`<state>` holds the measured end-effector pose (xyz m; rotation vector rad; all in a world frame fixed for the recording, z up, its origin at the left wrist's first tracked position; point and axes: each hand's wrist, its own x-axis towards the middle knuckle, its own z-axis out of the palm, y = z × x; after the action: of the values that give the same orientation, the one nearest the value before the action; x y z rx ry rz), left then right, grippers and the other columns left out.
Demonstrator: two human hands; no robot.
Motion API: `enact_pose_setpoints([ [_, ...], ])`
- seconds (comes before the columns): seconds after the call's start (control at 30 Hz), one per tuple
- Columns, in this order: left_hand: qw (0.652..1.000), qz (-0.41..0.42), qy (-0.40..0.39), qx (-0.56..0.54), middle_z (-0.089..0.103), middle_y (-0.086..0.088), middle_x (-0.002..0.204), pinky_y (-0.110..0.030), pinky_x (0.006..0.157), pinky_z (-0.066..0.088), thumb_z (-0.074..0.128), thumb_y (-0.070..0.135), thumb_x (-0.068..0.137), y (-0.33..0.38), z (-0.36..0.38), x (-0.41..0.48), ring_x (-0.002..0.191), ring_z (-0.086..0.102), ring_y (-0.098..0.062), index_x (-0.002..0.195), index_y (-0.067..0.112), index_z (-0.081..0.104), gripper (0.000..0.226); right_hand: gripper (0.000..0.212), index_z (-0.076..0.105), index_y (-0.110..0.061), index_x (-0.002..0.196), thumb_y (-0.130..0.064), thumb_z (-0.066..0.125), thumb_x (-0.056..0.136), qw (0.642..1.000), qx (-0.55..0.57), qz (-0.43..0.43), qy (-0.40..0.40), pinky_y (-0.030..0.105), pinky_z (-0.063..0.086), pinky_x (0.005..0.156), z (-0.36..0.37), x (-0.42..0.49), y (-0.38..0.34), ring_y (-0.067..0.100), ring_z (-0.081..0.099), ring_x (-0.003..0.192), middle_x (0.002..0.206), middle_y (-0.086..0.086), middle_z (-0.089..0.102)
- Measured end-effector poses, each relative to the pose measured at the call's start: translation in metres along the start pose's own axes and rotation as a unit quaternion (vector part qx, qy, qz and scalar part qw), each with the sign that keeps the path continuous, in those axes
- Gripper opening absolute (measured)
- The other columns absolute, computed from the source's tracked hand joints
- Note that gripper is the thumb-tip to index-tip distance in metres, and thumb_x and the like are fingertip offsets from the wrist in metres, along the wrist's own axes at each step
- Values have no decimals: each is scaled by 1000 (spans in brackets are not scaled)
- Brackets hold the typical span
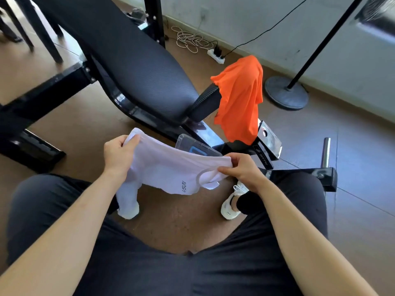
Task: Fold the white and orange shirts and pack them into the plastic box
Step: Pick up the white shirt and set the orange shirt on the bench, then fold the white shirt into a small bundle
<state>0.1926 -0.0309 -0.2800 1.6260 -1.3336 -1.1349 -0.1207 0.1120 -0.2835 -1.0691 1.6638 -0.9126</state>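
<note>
Gripping the left end of the white shirt [171,167] with the left hand [118,155], fingers [133,139] curled round bunched cloth. Stretched left to right between both hands, in the air above the floor [181,221] and between the knees, long axis crosswise, with a loose part hanging below the left hand. Probably not yet folded, judging by the slack.

Just beyond the shirt, on the floor beside the black frame [265,144]: plastic box [193,146], clear, mostly hidden by the cloth. Something blue showing at it; contents otherwise impossible to tell.

Pinching the right edge near the neck opening with the right hand [242,169], fingers [225,170] pressed together on the cloth. Nearer the box than the left.

Farther off and rightward, draped unfolded over a padded roller [205,103]: orange shirt [241,99], well apart from both hands, closer to the right.
</note>
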Motion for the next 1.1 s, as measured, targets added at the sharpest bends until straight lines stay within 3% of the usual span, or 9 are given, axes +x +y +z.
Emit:
enact_pose_setpoints([
  [0.13,999,-28,8,-14,34,-11,71,-35,63,30,66,38,85,-6,-2,6,69,30,-23,74,-10,48,53,37,65,12,109,-14,77,85,983,180,21,21,42,58,80,-1,-2,-10,35,69,87,97,25,70],
  [0.23,999,-43,0,-22,34,-10,70,-34,62,30,68,35,87,-8,0,6,68,30,-23,74,-11,46,53,36,67,10,102,-22,72,88,975,215,21,47,50,50,84,-4,-2,-18,35,63,85,91,21,67],
  [0.43,994,-49,-87,-39,48,-7,68,-33,63,33,67,34,92,-9,5,3,68,42,-21,68,4,59,39,17,76,-10,104,-18,62,99,990,95,-52,92,32,57,74,-9,4,-56,16,68,80,89,8,73],
  [0.53,988,-4,-151,-36,49,-2,65,-29,61,35,64,31,96,0,11,-11,64,44,-15,67,10,57,36,19,76,-9,105,-18,60,101,994,8,-96,60,41,58,78,-3,9,-79,19,66,82,93,21,73],
  [0.63,979,40,-200,-19,63,-3,76,-27,64,42,68,27,95,11,15,-21,71,54,-14,85,9,69,20,13,77,-18,100,-22,65,97,988,-71,-131,34,51,56,82,5,16,-95,28,66,83,96,22,72],
  [0.7,972,65,-225,-10,66,-3,84,-25,67,45,70,25,93,18,18,-28,78,57,-14,101,14,71,14,8,77,-17,96,-20,70,94,985,-89,-144,18,44,56,76,11,21,-101,27,68,81,88,11,74],
  [0.77,964,89,-252,9,62,-4,84,-27,70,47,72,27,91,24,22,-35,78,56,-14,116,22,67,26,3,75,-13,92,-14,74,91,986,-69,-149,-6,27,55,72,20,22,-106,11,68,77,82,-2,74],
  [0.9,937,140,-320,-12,51,9,63,-20,61,47,74,26,89,30,29,-44,60,49,-7,129,26,61,43,8,75,-4,92,-12,76,89,984,-76,-157,-45,17,50,67,40,25,-112,2,63,70,77,-5,70],
  [1.1,941,189,-277,-38,59,5,63,-23,60,48,71,34,87,32,26,-41,61,53,-11,91,15,74,20,23,73,-3,99,-21,80,87,986,-47,-145,-64,33,55,75,61,25,-110,17,66,78,90,19,74],
])
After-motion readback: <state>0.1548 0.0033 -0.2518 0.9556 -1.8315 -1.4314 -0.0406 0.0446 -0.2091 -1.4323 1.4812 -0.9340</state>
